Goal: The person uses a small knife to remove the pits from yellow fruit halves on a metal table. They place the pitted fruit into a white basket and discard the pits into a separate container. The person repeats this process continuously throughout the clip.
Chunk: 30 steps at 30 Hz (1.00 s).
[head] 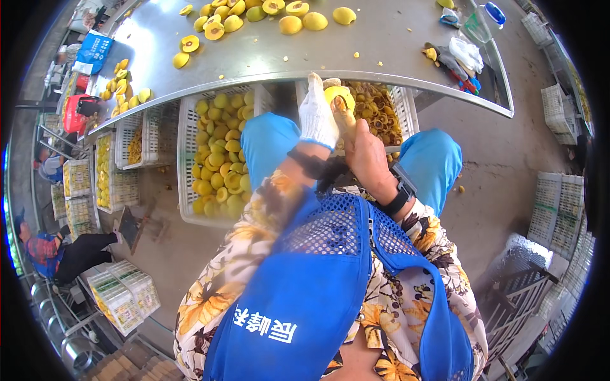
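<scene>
In a white knitted glove, my left hand (317,114) grips a halved yellow peach (347,95) just past the table's near edge. My bare right hand (369,155) is closed around the handle of a pitting tool (347,118). The tool's curved metal end rests against the cut face of the fruit. Below them, a white plastic crate (407,112) between my knees holds a heap of brown-yellow peach pits and scraps (374,107). To its left, another white crate (187,143) is filled with yellow peaches (221,152).
Halved peaches (233,21) lie on the metal table (267,52). At its right end are a clear plastic jug (479,26) and crumpled bags and cloth (460,59). Stacked crates (555,205) stand at right. A person (57,252) sits at far left, near more crates (124,295).
</scene>
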Available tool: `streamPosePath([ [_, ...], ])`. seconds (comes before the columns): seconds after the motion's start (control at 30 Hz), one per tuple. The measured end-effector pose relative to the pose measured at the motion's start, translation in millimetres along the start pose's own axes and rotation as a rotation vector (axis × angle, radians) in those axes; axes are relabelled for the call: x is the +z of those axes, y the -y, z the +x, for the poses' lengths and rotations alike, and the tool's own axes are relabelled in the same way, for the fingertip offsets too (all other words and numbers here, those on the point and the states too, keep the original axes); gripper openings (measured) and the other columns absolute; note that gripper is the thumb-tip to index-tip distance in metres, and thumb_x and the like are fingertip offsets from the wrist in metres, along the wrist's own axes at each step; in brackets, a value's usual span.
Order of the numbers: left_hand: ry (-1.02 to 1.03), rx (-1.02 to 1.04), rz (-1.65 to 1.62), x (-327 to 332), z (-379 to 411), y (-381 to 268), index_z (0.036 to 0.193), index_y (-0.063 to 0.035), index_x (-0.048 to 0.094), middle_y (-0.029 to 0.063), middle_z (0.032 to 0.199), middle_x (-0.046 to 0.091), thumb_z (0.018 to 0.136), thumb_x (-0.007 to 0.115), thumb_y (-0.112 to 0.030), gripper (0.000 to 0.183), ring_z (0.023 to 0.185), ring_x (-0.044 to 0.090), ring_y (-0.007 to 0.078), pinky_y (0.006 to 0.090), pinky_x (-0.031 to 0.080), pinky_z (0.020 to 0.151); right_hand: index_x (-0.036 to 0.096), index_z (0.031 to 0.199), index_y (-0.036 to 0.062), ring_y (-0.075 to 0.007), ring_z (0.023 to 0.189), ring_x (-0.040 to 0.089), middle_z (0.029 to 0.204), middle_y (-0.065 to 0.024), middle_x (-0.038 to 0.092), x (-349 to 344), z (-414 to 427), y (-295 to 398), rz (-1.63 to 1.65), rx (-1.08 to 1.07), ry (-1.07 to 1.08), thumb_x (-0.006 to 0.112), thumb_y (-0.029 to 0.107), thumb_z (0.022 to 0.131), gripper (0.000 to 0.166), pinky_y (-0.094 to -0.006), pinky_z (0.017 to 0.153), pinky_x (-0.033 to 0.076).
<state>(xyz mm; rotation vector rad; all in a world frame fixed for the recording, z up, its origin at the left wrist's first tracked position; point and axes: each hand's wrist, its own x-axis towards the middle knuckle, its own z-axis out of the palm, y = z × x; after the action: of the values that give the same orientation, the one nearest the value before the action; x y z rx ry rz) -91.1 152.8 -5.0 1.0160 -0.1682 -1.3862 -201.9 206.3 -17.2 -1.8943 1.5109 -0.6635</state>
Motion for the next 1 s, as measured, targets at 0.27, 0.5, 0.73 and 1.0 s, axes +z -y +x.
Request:
streamPosePath([
  [0.27,0.028,0.143,0.087,1,-4,8,0.091,-0.0019,0.062,0.0081,0.078,0.063,0.092,0.049,-0.042,0.042,0.066,0.059,0.0144,0.0258,0.049,0.058,0.039,0.089,-0.0024,-0.0478,0.066,0.054,0.065,-0.0274,0.054,6,0,-4,0.020,0.022,-0.029,0.054,0.006,0.080,0.019,-0.0530,0.058,0.041],
  [0.5,0.040,-0.048,0.179,-10,5,-8,0.082,-0.0012,0.063,0.0085,0.069,0.062,0.090,0.053,-0.040,0.040,0.055,0.057,0.0160,0.0266,0.047,0.049,0.039,0.088,-0.0026,-0.0476,0.068,0.055,0.068,-0.0284,0.055,6,1,0,-0.012,0.014,0.108,0.053,0.008,0.080,0.019,-0.0525,0.060,0.042],
  [0.73,0.113,0.004,0.171,-10,10,-11,0.078,0.0000,0.062,0.0117,0.068,0.062,0.090,0.050,-0.045,0.049,0.053,0.059,0.0199,0.0292,0.049,0.048,0.045,0.091,-0.0039,-0.0470,0.076,0.057,0.076,-0.0301,0.058,-7,6,9,0.107,0.012,0.157,0.054,0.011,0.081,0.020,-0.0494,0.066,0.045],
  [1.0,0.163,0.071,0.286,-17,12,-17,0.070,0.0016,0.061,0.0147,0.067,0.064,0.092,0.040,-0.052,0.062,0.052,0.060,0.0209,0.0311,0.048,0.045,0.050,0.094,-0.0012,-0.0224,0.052,0.058,0.065,-0.0136,0.058,-18,14,14,0.295,0.002,0.380,0.052,0.018,0.085,0.021,-0.0345,0.049,0.046],
])
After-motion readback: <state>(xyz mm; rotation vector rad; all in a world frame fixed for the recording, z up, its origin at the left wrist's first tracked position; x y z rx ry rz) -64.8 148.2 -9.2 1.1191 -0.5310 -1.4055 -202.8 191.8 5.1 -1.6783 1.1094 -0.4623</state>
